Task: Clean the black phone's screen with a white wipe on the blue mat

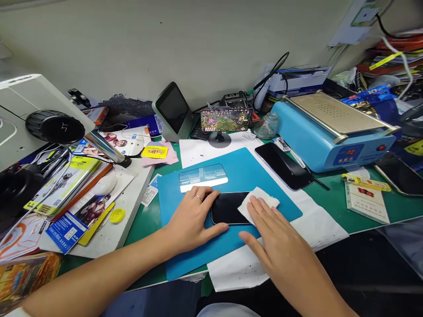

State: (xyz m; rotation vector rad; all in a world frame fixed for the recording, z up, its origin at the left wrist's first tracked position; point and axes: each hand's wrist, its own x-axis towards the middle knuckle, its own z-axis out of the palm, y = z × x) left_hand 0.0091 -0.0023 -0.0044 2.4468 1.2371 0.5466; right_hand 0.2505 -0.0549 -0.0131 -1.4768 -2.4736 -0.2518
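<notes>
Well | left hand (191,215) holds black phone (229,208) | right hand (277,237), fingers flat, presses white wipe (261,193) | clear glass sheet (203,176) lies apart | wiping seems unfinished, hard to tell

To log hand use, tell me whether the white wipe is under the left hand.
No, the white wipe is under the right hand, while the left hand spans one end of the black phone.

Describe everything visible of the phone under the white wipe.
The phone shows a glossy black, glass-like face, unlit, with rounded corners and a thin pale rim. It lies flat on the blue mat. The left hand steadies its left end; the right hand presses a white wipe over its right.
</notes>
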